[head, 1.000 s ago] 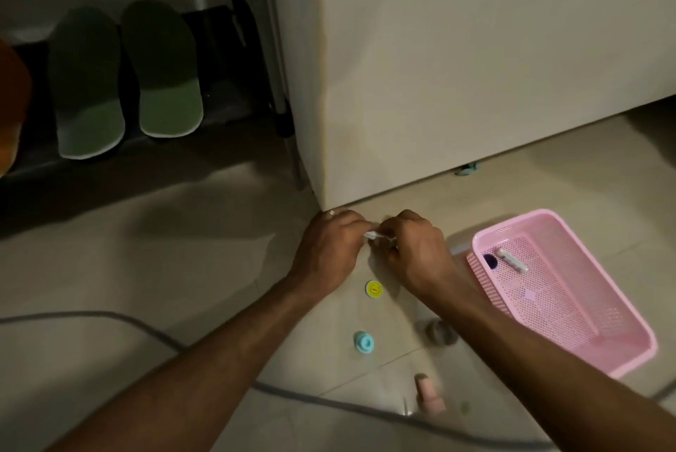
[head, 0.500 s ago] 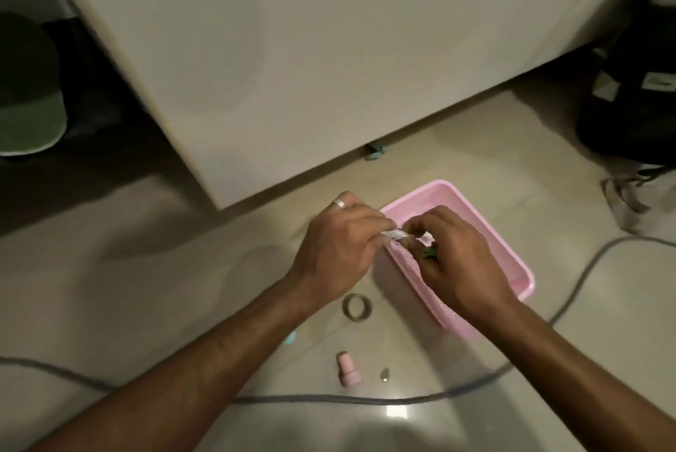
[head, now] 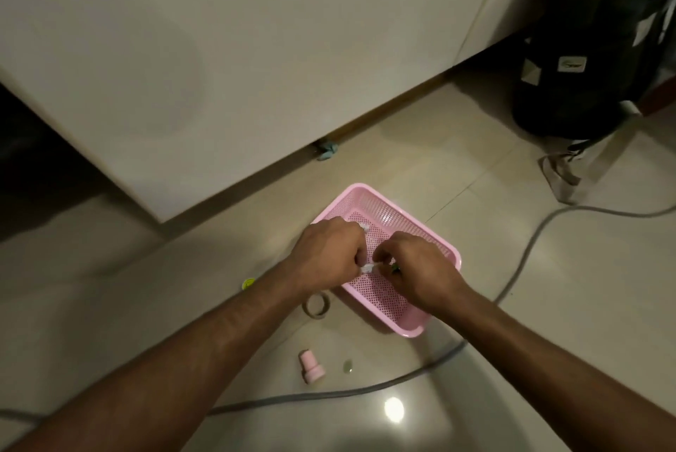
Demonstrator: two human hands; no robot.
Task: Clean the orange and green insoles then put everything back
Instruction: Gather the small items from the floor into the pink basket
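Head view shows us both hands low in the middle of the frame, over the pink basket (head: 426, 232). Our left hand (head: 327, 254) and right hand (head: 420, 268) have fingers curled, together pinching a small white item (head: 368, 267) between them; what it is we cannot tell. Lower left of the basket lie a tape ring (head: 316, 305), a pink bottle (head: 311, 365) and a grey cable (head: 292, 398). No insoles appear here.

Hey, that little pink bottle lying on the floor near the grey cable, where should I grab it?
Pinch the pink bottle across its narrower upper section, coming straight down from above. It lies on its side on the floor with open space around it, so both sides are free.
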